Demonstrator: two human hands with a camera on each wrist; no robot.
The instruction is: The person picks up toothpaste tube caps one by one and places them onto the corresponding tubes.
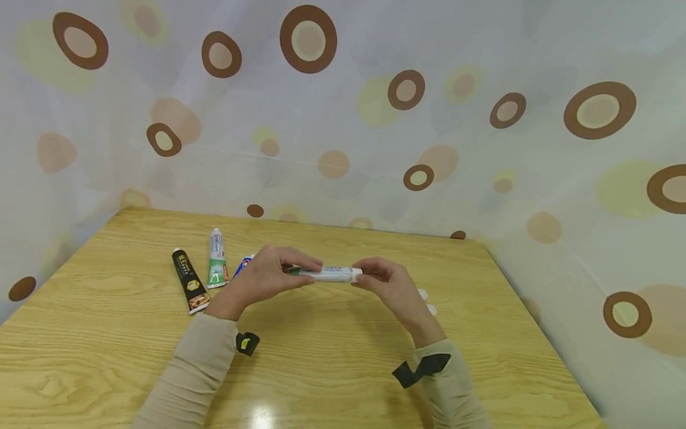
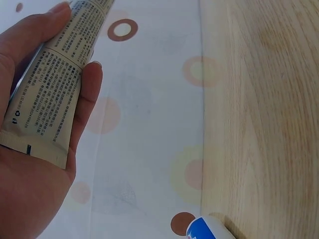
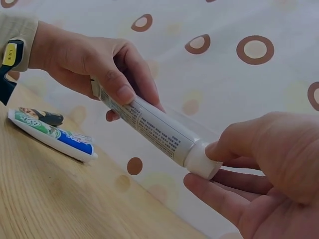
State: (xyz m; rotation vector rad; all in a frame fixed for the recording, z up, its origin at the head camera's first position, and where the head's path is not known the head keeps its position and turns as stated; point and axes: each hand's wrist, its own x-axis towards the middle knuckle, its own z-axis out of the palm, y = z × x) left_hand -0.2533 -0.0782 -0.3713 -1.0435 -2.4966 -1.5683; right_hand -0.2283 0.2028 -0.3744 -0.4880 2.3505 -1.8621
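A toothpaste tube (image 1: 333, 274), white with a green end, is held level above the table. My left hand (image 1: 273, 271) grips its flat end, with thumb and fingers on either side of the printed body (image 2: 50, 87). At the other end sits a white cap (image 3: 202, 160). My right hand (image 1: 388, 286) pinches this cap between thumb and fingers. In the right wrist view the cap meets the tube's shoulder; whether it is screwed tight I cannot tell.
Left of my left hand lie a black tube (image 1: 190, 280), a white and green tube (image 1: 217, 259) and a blue one (image 1: 242, 266), partly hidden. Behind my right hand, two small white round pieces (image 1: 432, 310) rest on the wooden table (image 1: 321, 369). A dotted curtain (image 1: 343, 119) borders it.
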